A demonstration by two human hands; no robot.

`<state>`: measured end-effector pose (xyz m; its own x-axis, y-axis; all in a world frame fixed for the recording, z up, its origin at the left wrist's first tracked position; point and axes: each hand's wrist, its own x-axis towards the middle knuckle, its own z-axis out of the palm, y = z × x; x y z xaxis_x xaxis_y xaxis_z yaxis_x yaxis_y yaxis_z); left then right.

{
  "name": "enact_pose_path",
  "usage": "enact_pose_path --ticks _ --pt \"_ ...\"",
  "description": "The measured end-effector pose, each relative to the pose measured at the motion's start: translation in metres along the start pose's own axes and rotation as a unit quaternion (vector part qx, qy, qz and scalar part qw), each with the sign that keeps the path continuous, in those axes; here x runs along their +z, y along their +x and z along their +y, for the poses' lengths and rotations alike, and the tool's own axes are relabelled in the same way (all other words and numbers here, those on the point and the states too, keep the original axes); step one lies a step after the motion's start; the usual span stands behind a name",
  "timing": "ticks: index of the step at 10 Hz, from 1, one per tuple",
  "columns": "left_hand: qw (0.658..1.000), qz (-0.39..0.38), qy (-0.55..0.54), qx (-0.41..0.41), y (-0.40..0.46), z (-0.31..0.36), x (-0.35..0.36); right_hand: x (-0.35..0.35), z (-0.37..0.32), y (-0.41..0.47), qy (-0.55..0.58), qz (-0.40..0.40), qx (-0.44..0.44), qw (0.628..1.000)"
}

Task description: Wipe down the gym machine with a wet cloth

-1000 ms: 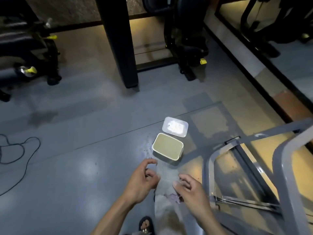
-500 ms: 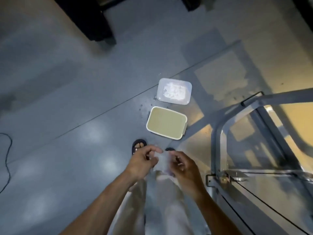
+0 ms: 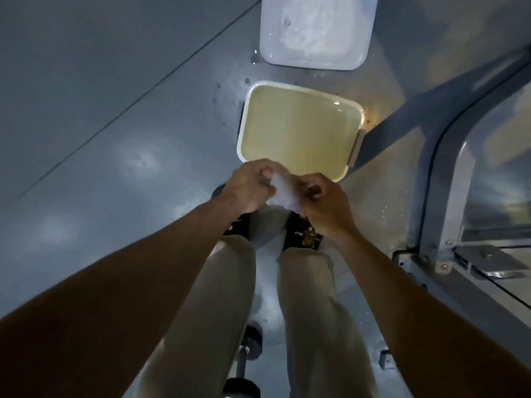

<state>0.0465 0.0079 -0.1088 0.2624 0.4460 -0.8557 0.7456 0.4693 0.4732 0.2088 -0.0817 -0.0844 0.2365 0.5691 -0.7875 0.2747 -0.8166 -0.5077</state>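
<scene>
Two hands, one cloth: left hand [image 3: 249,187] and right hand [image 3: 321,203] each pinching an end of the small white cloth [image 3: 284,191], held between them above the near rim of the tub; long axis across, hand to hand, slightly down toward the right. Two containers on the grey floor [image 3: 100,124]: one tub [image 3: 298,130] of yellowish water, one white lid [image 3: 316,30] just beyond it, apart; one grey machine frame [image 3: 436,156] at right.
</scene>
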Motion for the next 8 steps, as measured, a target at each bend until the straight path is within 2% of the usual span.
enact_pose_path --ticks 1,3,5,6,7,8 --pt "0.998 0.037 0.034 0.042 0.033 -0.014 0.01 0.015 0.019 0.033 -0.002 0.049 0.001 0.999" --pt "0.991 0.044 0.103 0.073 0.065 -0.043 0.029 0.042 0.055 0.069 -0.077 0.064 0.042 0.994" --pt "0.981 0.041 0.157 0.105 0.069 -0.047 0.039 0.044 0.059 0.071 -0.092 0.073 0.053 0.992" --pt "0.98 0.061 0.171 0.081 0.058 -0.049 0.032 0.037 0.051 0.055 -0.082 0.062 0.079 0.992" --pt "0.991 0.048 0.082 0.099 0.03 -0.036 0.013 0.014 0.033 0.031 -0.062 0.061 0.059 0.994" --pt "0.99 0.087 0.054 0.1 -0.019 -0.019 -0.014 -0.015 -0.005 -0.007 -0.02 0.028 0.026 0.999"
